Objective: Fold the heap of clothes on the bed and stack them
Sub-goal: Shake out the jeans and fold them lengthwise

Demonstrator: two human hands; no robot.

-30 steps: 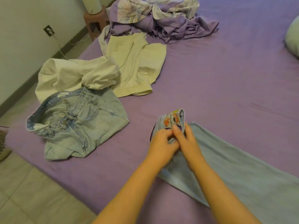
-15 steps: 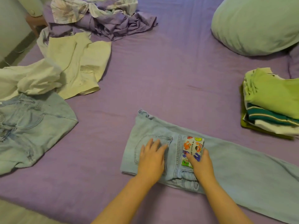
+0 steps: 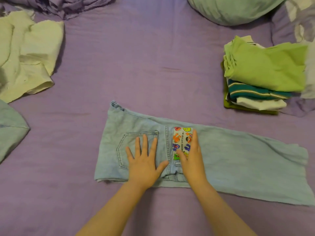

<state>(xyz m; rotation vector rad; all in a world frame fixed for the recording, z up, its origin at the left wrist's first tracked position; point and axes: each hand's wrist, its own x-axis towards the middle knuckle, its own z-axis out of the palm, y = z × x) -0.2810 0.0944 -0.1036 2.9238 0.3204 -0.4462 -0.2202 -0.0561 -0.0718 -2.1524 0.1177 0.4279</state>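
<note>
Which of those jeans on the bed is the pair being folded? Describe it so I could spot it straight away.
Start at the purple bed sheet and look to its near edge, in the middle. There the light blue jeans lie flat, legs running off to the right, with both hands pressed on the seat. Unlike the other denim piece at the left edge, this pair carries a bright cartoon patch.

a purple sheet (image 3: pixel 153 65) covers the whole bed in front of me, soft even light, a pale green pillow (image 3: pixel 233 9) at the far edge, crumpled purple bedding (image 3: pixel 68 5) far left
</note>
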